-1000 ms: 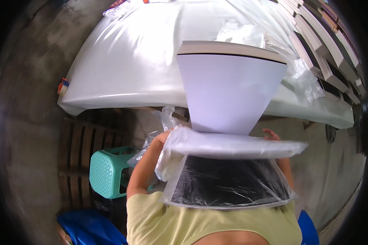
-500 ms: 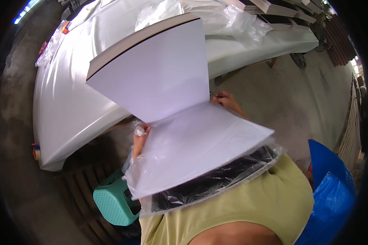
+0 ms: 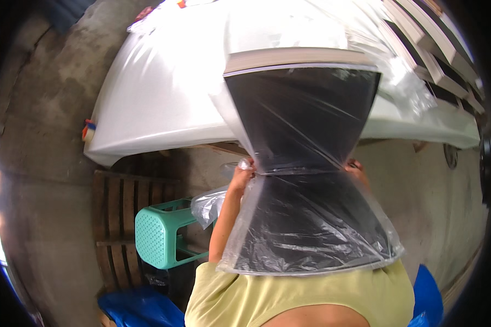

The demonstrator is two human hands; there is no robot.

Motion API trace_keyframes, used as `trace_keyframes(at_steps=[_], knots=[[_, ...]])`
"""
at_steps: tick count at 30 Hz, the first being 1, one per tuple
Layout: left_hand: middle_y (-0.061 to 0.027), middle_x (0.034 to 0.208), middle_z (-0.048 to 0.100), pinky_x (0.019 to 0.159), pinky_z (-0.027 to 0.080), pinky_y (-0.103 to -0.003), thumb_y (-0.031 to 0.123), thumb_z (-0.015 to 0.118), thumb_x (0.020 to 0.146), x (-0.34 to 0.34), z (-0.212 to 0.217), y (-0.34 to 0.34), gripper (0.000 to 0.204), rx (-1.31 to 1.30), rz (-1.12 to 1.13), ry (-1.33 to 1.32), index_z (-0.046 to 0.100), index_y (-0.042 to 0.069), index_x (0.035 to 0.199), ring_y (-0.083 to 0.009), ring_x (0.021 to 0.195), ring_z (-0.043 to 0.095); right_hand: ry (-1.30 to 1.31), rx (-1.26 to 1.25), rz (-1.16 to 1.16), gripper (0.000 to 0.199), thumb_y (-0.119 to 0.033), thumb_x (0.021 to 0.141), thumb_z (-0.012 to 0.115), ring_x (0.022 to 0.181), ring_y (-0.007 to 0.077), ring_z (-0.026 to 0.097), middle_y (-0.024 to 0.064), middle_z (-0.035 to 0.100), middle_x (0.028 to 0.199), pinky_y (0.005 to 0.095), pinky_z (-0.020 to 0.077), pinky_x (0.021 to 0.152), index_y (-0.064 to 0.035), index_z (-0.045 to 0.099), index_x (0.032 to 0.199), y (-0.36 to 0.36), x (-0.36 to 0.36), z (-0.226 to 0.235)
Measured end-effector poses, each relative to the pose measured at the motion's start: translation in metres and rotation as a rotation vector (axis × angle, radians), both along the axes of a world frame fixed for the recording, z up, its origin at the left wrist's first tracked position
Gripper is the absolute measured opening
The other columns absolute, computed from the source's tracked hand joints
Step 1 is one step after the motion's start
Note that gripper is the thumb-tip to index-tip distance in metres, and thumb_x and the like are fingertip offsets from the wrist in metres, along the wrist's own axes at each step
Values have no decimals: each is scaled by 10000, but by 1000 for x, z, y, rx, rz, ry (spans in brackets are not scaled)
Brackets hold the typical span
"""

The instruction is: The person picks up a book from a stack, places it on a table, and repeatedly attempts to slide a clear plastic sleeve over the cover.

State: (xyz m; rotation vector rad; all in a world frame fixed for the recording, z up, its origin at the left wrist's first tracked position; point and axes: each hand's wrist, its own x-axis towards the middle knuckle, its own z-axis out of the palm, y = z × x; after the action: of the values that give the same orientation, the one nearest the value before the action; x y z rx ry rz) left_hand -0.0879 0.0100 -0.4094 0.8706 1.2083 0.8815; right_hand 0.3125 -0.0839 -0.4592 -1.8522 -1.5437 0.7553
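A dark flat panel [image 3: 305, 120] wrapped in a clear plastic bag [image 3: 311, 229] stands between my hands, its pale top edge far from me and its near end against my yellow shirt [image 3: 294, 297]. My left hand [image 3: 240, 177] grips the left edge of the bagged panel at its narrow middle. My right hand [image 3: 356, 169] grips the right edge at the same height, mostly hidden behind the plastic. Loose plastic [image 3: 210, 204] bunches below my left forearm.
A big white table [image 3: 158, 92] covered in plastic sheeting lies beyond the panel. A teal plastic stool [image 3: 158, 234] stands on a wooden pallet [image 3: 117, 218] at lower left. Blue tarp [image 3: 139, 308] lies by my feet. Stacked pale boards [image 3: 431, 49] line the upper right.
The white sheet that lay over the panel is gone and the dark bagged face now shows. My view has swung back to centre and both hands have stayed on the panel's edges.
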Motion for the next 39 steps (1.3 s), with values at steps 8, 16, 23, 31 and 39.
trace_keyframes(at_steps=[8,16,23,31,39], knots=[[28,748,518,554,359,-215,130,560,799,-7,19,-16,214,-75,-99,132,558,50,998,-65,610,442,843,-261,-101,285,-174,769,589,794,111,542,50,590,891,227,421,719,-43,551,1019,9,1,12],[-39,896,578,636,433,-247,122,587,785,-18,-24,-23,268,-28,-195,154,545,57,1042,-111,790,528,700,-267,-114,207,-82,736,644,720,125,524,48,584,797,277,431,648,-28,533,903,-3,-16,83],[55,727,519,532,338,-206,244,579,814,-87,109,1,227,357,157,366,636,74,954,-40,630,425,459,-99,132,134,-64,737,648,689,66,501,-12,545,728,212,422,620,-39,533,802,19,24,128],[25,767,455,501,319,-187,371,508,870,-6,335,10,405,806,235,11,557,22,1070,-52,588,412,-30,604,601,414,-199,673,727,877,187,548,70,558,920,260,417,707,-74,546,1024,67,-103,361],[-119,1212,408,956,367,-381,452,419,875,71,342,-15,610,788,-52,-458,299,48,1317,-253,1217,337,154,878,718,798,-131,573,781,1073,294,457,113,397,1226,356,461,847,-112,375,1261,78,-180,382]])
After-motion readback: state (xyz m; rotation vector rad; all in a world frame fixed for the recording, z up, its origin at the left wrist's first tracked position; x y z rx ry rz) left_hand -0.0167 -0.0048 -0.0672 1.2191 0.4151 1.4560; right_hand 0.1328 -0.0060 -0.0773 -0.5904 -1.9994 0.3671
